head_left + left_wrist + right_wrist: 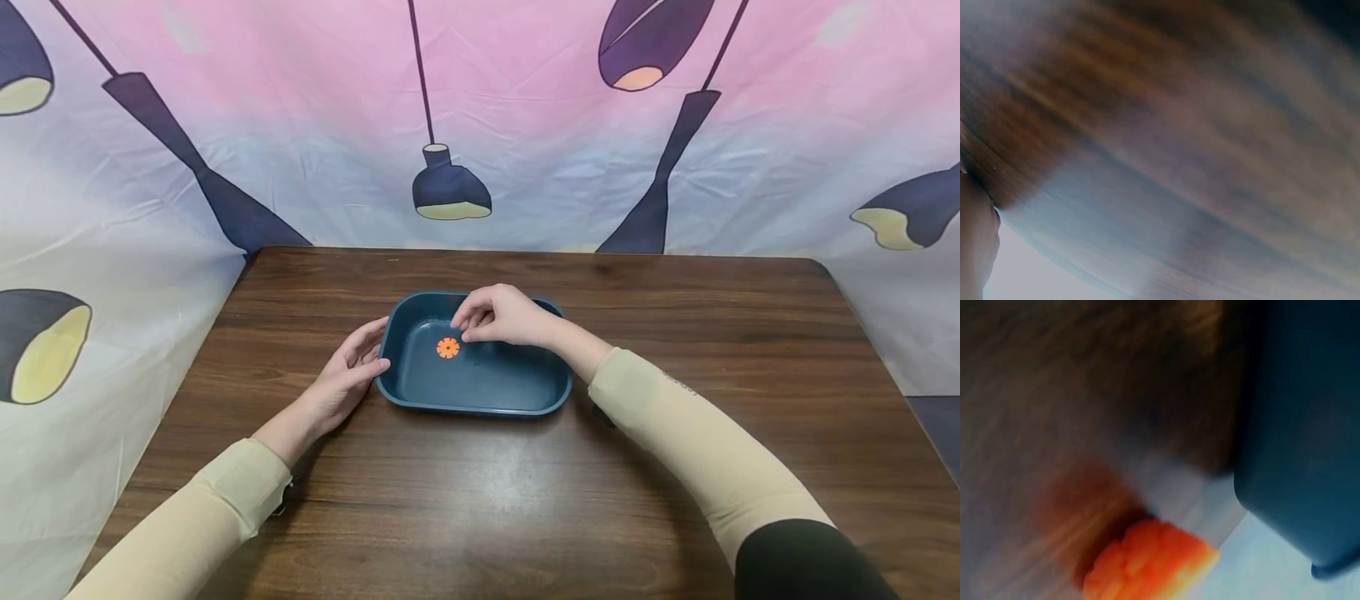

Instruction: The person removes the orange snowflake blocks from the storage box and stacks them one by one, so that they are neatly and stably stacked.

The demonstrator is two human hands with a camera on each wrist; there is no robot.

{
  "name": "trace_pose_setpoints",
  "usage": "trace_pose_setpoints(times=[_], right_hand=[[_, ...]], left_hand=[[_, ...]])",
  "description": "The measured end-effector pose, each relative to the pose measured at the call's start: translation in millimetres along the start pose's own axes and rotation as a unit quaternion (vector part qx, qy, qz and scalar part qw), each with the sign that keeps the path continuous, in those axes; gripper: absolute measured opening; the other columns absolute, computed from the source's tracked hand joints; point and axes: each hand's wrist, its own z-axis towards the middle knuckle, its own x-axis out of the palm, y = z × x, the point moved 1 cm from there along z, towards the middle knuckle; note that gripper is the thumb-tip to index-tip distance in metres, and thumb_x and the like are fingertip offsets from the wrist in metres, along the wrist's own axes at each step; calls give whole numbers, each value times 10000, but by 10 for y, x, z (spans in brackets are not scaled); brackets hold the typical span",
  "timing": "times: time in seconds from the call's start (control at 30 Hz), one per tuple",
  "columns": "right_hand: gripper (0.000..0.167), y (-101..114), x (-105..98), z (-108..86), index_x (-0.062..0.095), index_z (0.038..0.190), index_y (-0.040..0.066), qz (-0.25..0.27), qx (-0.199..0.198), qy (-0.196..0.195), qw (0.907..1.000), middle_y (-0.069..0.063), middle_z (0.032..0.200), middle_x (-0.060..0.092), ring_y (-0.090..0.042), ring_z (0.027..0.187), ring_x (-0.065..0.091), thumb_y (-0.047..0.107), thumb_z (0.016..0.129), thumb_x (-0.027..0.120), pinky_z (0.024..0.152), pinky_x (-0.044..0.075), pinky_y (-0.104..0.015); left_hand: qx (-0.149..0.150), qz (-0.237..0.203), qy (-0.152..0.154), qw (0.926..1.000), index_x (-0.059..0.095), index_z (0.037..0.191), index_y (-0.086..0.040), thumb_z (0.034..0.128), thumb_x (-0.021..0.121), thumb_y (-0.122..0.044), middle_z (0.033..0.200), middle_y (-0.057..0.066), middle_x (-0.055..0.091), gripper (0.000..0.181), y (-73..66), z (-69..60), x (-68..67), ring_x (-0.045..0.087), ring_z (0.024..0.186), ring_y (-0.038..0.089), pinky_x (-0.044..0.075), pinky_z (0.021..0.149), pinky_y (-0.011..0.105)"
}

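A dark blue rectangular tray (480,387) with rounded corners sits on the wooden table. On its floor, left of the middle, lies a small orange notched disc (447,348), like an interlocking toy disc. My left hand (348,379) holds the tray's left end, thumb on the rim and fingers along the outside. Over the tray hovers my right hand (510,315), its fingers loosely bent close above the disc, thumb and forefinger apart. In the right wrist view an orange bumpy thing (1147,562) stands beside the tray's outer wall (1304,437); its kind is unclear.
The brown wooden table (450,500) spreads around the tray. Behind it hangs a cloth (337,108) printed with lamps. The left wrist view shows mostly blurred wood grain, with part of the left hand (975,237) at its edge.
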Motion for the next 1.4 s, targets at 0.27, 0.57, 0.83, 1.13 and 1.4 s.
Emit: trace_pose_setpoints(times=[0.27, 0.57, 0.83, 1.13, 1.4], right_hand=[[240, -55, 133, 81, 774, 1187, 10, -382, -151, 217, 9989, -134, 1171, 750, -214, 1033, 734, 13, 947, 777, 912, 619, -263], [308, -85, 237, 153, 760, 1267, 48, -1029, -181, 334, 9940, -90, 1241, 734, -199, 1127, 714, 30, 960, 770, 1027, 585, -279], [358, -82, 309, 188, 737, 1323, 71, -1574, -211, 399, 9865, -77, 1306, 714, -194, 1197, 688, 34, 968, 757, 1094, 548, -310], [400, -98, 332, 213, 718, 1369, 95, -1847, -323, 475, 9811, -70, 1364, 704, -212, 1257, 655, 47, 973, 753, 1135, 513, -364], [367, -107, 348, 210, 739, 1338, 93, -1900, -378, 524, 9797, -66, 1332, 721, -208, 1221, 661, 32, 976, 746, 1129, 521, -360]], left_hand=[[17, 27, 10, 10000, 397, 1594, -179, 1062, 537, 3, 1483, -147, 474, 579, 8, 16, 0, 470, 1361, -4, 439, 1091, 116], [4, 114, 8, 9999, 376, 1611, -165, 1062, 542, -11, 1488, -142, 466, 594, 2, 21, 5, 470, 1361, -7, 436, 1092, 116], [-15, 98, 24, 9999, 379, 1610, -174, 1066, 539, -13, 1498, -141, 458, 589, -8, 5, 3, 461, 1371, -9, 429, 1097, 121], [-74, 126, -18, 9999, 360, 1621, -164, 1068, 551, -33, 1530, -114, 437, 599, -17, -11, 2, 429, 1397, 11, 418, 1102, 124], [-68, 125, -21, 9999, 359, 1622, -165, 1065, 550, -27, 1513, -127, 447, 605, 5, -1, -5, 441, 1386, -3, 420, 1100, 123]])
